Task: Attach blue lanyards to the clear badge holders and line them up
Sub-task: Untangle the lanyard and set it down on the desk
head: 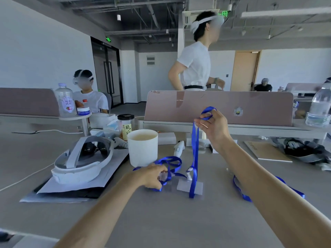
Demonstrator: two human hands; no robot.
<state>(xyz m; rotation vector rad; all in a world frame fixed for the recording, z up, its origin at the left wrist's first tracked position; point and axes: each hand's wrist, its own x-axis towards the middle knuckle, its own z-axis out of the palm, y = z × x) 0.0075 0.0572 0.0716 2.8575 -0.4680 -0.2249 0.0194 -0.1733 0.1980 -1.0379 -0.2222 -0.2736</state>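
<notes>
My right hand [214,127] is raised above the table, pinching the top loop of a blue lanyard [194,151] that hangs straight down to a clear badge holder [186,186] lying flat on the table. My left hand [155,176] rests on the table, gripping a second, bunched blue lanyard [171,162] beside another clear badge holder [163,176]. A third blue lanyard [243,194] lies on the table under my right forearm.
A white cup [142,151] stands just behind my left hand. A white headset [80,163] sits on papers at the left. A jar [125,127], bottles [64,100], a pink divider [218,108], a notebook [265,151] and a second headset [302,149] line the back.
</notes>
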